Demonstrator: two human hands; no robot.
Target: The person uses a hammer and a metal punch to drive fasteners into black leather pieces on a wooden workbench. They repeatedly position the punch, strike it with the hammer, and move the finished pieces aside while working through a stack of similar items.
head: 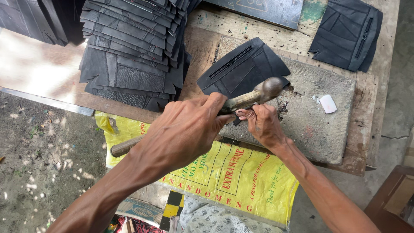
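My left hand point(183, 129) grips the wooden handle of a hammer point(269, 88). Its rounded metal head hangs above the near edge of a black leather piece with a zip point(241, 69). That piece lies on a grey stone slab point(319, 125). My right hand point(263, 125) pinches the near edge of the leather piece just under the hammer head. A small dark thing shows between its fingertips; I cannot tell what it is. The end of the hammer handle sticks out to the left behind my left wrist.
A tall stack of black leather pieces point(129, 43) lies on the wooden table point(366, 142) at the back left. Another zipped piece point(347, 34) lies at the back right. A small white block point(327, 103) rests on the slab. A yellow sack point(233, 177) covers my lap; dirt ground lies to the left.
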